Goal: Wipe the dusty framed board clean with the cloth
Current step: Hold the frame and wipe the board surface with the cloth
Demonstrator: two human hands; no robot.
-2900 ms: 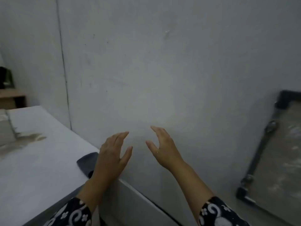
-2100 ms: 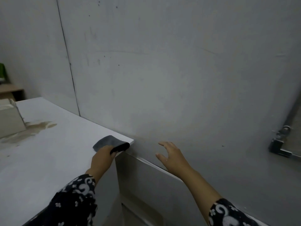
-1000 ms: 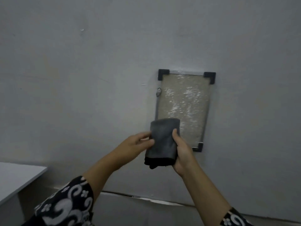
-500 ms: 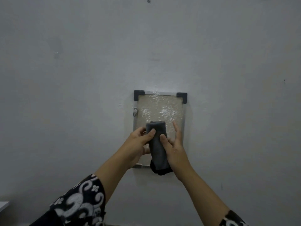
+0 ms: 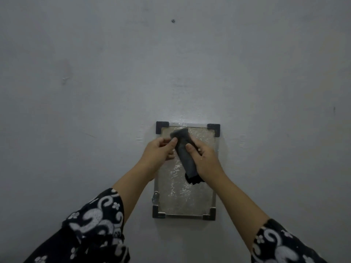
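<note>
A small framed board (image 5: 185, 196) with a metal rim and black corner caps hangs on the grey wall, its surface speckled with white dust. A folded dark grey cloth (image 5: 185, 154) lies against the board's upper part. My right hand (image 5: 204, 158) grips the cloth along its right side. My left hand (image 5: 158, 154) pinches the cloth's upper left edge and covers the board's left rim. The cloth's lower end hangs loose below my right palm.
The plain grey wall (image 5: 95, 92) fills the view, with a small screw or hole (image 5: 173, 21) high above the board. A metal hanger clip (image 5: 155, 196) sits on the board's left rim.
Both hands have carried the cloth from the board's middle up toward its top edge. The view has closed in, so the board looks larger and its lower half shows.
</note>
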